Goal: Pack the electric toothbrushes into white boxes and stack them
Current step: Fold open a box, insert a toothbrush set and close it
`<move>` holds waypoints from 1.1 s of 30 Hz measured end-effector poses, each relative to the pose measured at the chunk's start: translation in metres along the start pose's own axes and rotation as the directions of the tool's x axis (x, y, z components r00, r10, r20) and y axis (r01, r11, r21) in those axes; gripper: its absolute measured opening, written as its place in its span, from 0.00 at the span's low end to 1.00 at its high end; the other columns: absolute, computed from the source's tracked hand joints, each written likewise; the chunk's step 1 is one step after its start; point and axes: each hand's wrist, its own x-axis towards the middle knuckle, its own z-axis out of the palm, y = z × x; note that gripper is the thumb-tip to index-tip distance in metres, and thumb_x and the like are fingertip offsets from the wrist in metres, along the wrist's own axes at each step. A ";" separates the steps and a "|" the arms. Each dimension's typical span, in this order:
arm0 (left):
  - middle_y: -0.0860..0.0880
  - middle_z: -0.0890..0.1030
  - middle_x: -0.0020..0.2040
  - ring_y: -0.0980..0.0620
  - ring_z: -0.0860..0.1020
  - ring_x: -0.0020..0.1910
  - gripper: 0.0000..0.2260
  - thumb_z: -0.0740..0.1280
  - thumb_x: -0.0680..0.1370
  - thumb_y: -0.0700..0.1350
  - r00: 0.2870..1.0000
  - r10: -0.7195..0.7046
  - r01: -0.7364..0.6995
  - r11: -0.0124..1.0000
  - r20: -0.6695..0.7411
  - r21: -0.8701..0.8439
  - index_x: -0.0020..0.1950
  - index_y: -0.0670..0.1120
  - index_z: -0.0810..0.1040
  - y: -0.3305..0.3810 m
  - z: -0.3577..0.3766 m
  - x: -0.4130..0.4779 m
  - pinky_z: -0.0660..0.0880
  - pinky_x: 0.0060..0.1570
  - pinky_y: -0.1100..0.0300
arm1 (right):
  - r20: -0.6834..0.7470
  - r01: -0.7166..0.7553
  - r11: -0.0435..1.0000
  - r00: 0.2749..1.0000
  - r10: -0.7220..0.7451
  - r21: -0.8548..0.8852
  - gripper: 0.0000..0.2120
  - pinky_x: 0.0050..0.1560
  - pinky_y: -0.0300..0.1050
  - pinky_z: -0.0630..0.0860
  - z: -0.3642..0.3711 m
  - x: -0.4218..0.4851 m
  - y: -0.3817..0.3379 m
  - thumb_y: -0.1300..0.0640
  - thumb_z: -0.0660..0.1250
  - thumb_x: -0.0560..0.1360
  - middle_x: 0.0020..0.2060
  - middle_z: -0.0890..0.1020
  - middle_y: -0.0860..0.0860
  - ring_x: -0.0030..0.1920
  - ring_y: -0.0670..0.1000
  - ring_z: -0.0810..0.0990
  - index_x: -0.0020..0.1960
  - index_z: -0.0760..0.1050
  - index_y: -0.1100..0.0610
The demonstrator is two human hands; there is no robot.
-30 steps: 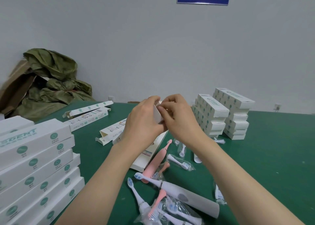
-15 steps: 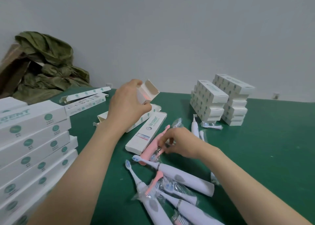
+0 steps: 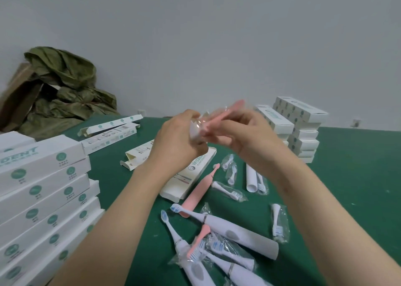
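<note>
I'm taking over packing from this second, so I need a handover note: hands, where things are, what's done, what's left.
Left hand: grips a white box, raised over the table.
Right hand: pinches a wrapped pink brush head at the box's open end; blurred, seemingly not inside yet.
Done: stacked boxes near left and far right.
Left: loose white toothbrushes, a pink toothbrush, wrapped heads and open boxes on the table.

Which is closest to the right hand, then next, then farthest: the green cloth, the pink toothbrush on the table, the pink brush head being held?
1. Pink brush head, in the right hand's grip.
2. Pink toothbrush, on the table below.
3. Green cloth, far back left.
</note>
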 end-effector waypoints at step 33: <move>0.54 0.81 0.50 0.51 0.77 0.49 0.23 0.72 0.65 0.48 0.998 0.063 -0.062 0.993 0.000 -0.099 0.59 0.51 0.76 0.014 -0.004 -0.007 0.68 0.44 0.64 | -0.193 0.069 0.630 0.921 -0.339 -0.774 0.04 0.43 0.28 0.68 0.011 0.015 0.023 0.61 0.67 0.75 0.45 0.81 0.50 0.44 0.45 0.78 0.48 0.81 0.57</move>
